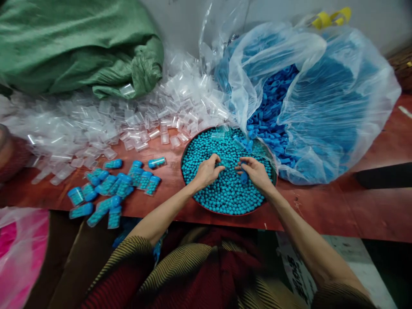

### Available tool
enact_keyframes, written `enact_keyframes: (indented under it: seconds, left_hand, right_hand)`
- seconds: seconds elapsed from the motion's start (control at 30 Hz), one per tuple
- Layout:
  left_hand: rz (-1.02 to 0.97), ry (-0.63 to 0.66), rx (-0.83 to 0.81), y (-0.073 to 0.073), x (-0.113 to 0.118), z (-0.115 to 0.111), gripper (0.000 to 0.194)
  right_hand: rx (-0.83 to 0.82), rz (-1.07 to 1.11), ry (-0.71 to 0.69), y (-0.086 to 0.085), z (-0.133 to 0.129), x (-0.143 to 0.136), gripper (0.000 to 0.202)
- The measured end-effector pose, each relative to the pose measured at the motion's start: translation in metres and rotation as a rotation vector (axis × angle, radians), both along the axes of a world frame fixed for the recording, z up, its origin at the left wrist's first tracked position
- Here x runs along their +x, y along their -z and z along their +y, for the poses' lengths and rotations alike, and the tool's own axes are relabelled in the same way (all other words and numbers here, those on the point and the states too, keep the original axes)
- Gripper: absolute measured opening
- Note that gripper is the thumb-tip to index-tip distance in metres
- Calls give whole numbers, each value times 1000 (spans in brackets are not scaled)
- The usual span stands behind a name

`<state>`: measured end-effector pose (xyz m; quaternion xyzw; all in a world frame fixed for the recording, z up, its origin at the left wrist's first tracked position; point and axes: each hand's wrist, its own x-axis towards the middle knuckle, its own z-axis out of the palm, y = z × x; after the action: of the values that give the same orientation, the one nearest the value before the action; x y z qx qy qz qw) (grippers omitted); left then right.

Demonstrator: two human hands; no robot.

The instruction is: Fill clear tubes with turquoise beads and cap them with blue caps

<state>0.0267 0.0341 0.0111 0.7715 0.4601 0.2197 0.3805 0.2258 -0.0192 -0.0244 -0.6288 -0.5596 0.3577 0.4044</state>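
My left hand (208,172) is over the left part of a round tray (206,210) filled with small turquoise beads (228,193). Its thumb and curled fingers stand apart, and only beads show in the gap. At the right side of the tray, my right hand (255,172) has its fingers bent around a small blue cap (244,177). A few clear plastic vials (218,135) and blue caps lie on the beads at the tray's far edge. Left of the tray, several bead-filled vials with blue caps (124,185) lie in a loose group on the red table (174,201).
A heap of clear vials (144,116) spreads behind and left of the tray, with a green sack (80,47) behind it. An open translucent bag (328,107) of blue caps (277,98) stands at the right. A pink-filled bag (22,253) is at lower left.
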Motion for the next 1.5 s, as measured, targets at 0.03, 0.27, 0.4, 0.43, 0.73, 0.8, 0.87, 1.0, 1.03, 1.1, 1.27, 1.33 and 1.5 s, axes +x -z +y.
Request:
enact_keyframes:
  seconds: [0.03, 0.27, 0.4, 0.43, 0.73, 0.8, 0.87, 1.0, 1.03, 1.1, 1.27, 1.33, 1.5]
  left_hand:
    - [-66, -13, -26, 0, -1, 2, 14]
    - [-369, 14, -464, 1, -6, 3, 27]
    - [-457, 26, -601, -1, -11, 1, 34]
    - [-470, 28, -622, -1, -13, 1, 35]
    - [-458, 50, -640, 0, -15, -11, 32]
    - [-477, 38, -622, -1, -13, -16, 33]
    - [-488, 43, -631, -2, -12, -20, 36]
    - [-478, 106, -645, -2, -13, -24, 39]
    - [-479, 112, -635, -2, -14, -24, 40]
    - [-480, 109, -602, -1, -15, -24, 42]
    - [-452, 99, -555, 0, -14, -26, 41]
    - [-453, 85, -573, -1, -14, -27, 43]
    - [-490, 54, -631, -10, -15, -30, 51]
  right_hand:
    - [-29, 48, 33, -2, 3, 2, 30]
    - [200, -691, -65, -22, -15, 23, 37]
    - [209, -956, -389, -23, -16, 12, 44]
    - [197, -993, -418, -22, -14, 8, 43]
    - [197, -812, -155, -30, -8, -23, 29]
    - [269, -694, -192, -36, -12, -35, 35]
    - [269, -580, -251, -40, -15, -42, 40]
    - [100, -310, -269, -45, -17, -40, 36]
    - [60, -240, -251, -46, -17, -38, 36]
    - [22, -128, -214, -45, -18, -35, 35]
    - [30, -58, -186, -43, -20, -34, 31]
    - [115, -125, -126, -44, -21, -35, 27]
    - [412, -393, -127, -45, -28, -40, 23]
